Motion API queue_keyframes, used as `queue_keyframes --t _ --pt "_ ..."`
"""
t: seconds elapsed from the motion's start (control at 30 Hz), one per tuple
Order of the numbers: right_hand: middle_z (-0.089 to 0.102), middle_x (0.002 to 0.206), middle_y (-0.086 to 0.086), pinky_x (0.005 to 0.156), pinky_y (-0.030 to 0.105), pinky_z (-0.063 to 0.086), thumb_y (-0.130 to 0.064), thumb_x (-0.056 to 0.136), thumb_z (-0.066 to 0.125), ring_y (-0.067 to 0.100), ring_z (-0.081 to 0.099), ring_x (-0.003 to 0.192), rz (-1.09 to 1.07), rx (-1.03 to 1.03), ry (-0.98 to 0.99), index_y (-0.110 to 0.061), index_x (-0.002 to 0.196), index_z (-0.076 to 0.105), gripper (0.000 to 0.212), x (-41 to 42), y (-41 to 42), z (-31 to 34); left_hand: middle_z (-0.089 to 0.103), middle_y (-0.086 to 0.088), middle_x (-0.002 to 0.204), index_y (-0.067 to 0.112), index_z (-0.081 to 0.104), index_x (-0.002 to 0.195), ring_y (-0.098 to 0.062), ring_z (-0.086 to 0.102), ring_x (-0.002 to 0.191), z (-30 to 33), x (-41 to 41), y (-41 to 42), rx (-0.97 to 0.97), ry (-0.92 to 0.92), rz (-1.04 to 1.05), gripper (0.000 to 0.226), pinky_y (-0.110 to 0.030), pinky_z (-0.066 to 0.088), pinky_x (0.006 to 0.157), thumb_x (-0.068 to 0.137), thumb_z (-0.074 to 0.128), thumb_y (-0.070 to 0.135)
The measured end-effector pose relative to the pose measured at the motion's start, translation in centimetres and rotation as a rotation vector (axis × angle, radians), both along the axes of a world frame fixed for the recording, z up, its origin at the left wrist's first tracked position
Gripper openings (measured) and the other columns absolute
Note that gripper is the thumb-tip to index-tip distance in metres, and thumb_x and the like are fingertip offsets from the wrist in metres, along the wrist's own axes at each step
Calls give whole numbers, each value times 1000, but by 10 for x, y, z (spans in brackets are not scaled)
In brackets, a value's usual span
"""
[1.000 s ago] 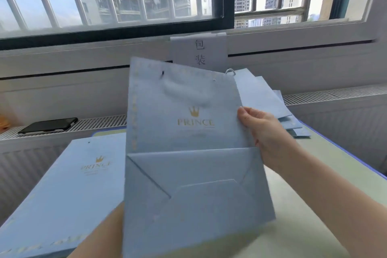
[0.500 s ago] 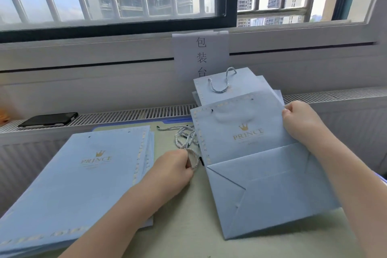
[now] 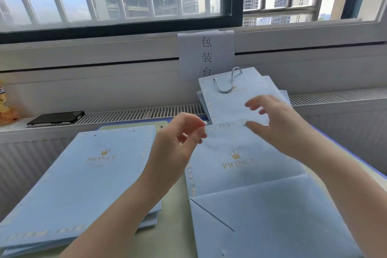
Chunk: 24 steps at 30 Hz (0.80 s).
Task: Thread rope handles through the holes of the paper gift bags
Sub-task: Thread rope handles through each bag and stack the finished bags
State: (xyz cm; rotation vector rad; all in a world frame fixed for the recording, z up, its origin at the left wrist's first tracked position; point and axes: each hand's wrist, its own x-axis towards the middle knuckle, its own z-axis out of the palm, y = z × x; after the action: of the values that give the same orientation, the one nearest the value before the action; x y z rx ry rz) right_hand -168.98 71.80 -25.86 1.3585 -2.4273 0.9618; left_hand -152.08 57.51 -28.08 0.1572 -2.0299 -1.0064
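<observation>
Pale blue flat paper gift bag [image 3: 240, 165] laid on table; left hand [image 3: 178, 142] fingers pinched on a small rope end, right hand [image 3: 278, 123] fingers spread above top edge.

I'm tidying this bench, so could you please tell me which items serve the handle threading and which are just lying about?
For the job:
- flat pale blue paper gift bag under both hands
- stack of pale blue unthreaded bags
- finished bags with twisted rope handle

Lying about:
- black phone on the white grille
- white paper sign
</observation>
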Motion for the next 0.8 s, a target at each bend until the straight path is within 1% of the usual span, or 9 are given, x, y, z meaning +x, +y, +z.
queue_keyframes --t 0.07,0.13,0.23,0.33,0.43,0.5,0.57,0.67,0.8 --pt "53 121 -17 90 18 41 -24 86 67 2 48 114 376 -79 -126 -33 122 50 41 32 -11 1 69 11 80 26 64 88 -7 65 75 -4 -3 4 -38 -66 -62 23 -24 49 69 86 63 4" --pt "62 110 -13 86 17 46 -21 87 67 3 56 105 563 -84 -239 -28 116 56 32 52 -23 -10 71 11 84 27 66 89 -8 66 77 -8 -4 8 -34 -54 -70 26 -30 51 72 83 63 2" --pt "64 70 -7 60 20 47 -16 90 63 7 57 62 556 -188 -396 -21 94 64 7 53 -28 -12 68 9 75 24 63 88 -15 61 64 -10 -4 13 -62 16 27 16 -31 47 63 89 60 8" --pt "44 49 -5 51 19 34 -14 94 54 9 35 47 505 -220 -535 -14 84 66 15 39 -23 -7 64 6 70 24 60 86 -13 59 66 -4 -3 10 -23 100 125 14 -22 45 62 91 61 11" --pt "43 50 -5 59 24 36 -14 97 49 11 35 48 541 -394 -732 -10 82 60 19 33 -15 4 64 8 71 23 62 86 -5 60 71 -5 -4 -3 -25 42 222 16 -12 43 62 91 58 8" --pt "51 55 -2 61 23 40 -11 98 44 11 44 52 559 -548 -864 -9 87 59 18 29 -9 11 66 6 84 19 63 92 -5 59 78 -12 -8 -14 -39 -113 257 16 -9 41 65 93 54 6" --pt "60 63 1 61 21 44 -3 99 37 12 51 58 523 -615 -902 -10 95 59 23 24 -7 14 63 2 104 15 62 109 -11 56 98 -24 -13 -26 -108 -292 289 20 -14 41 81 94 52 8" --pt "66 76 1 56 18 47 12 91 31 10 56 61 347 -537 -771 -12 96 60 38 20 -11 10 47 -2 135 12 45 136 -20 38 128 -36 -18 -33 -193 -520 304 40 -24 26 103 96 48 16" --pt "58 79 3 52 19 40 15 84 27 12 50 60 175 -303 -768 -7 105 59 44 17 -20 -3 47 -2 133 15 43 138 -18 43 123 -35 -18 -32 -83 -504 306 43 -25 31 101 96 50 22"
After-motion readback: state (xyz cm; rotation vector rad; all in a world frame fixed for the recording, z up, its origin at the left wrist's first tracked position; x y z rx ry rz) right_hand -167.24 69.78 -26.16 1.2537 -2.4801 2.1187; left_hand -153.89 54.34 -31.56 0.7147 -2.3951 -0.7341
